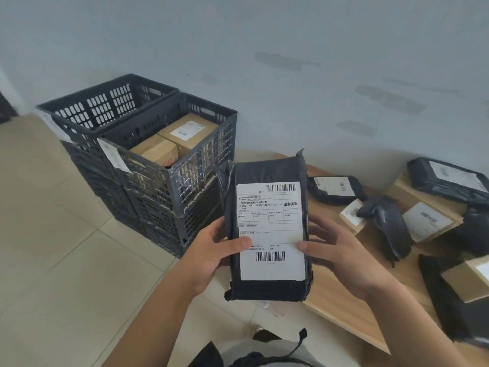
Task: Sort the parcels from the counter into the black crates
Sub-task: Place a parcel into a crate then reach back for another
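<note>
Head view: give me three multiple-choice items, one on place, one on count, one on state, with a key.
1. Where are the brown boxes?
A. in the nearer black crate
B. on the floor
C. in the far crate

2. How many barcodes show on the label of the held parcel?
A. one
B. two
C. four

3. How is that parcel held?
A. left hand only
B. lying on the counter
C. by both hands

Key: 1 A, the boxes sit inside the nearer crate, while the far crate shows none. 2 B, one at the top, one at the bottom. 3 C, left hand and right hand grip its sides above the counter.
</note>
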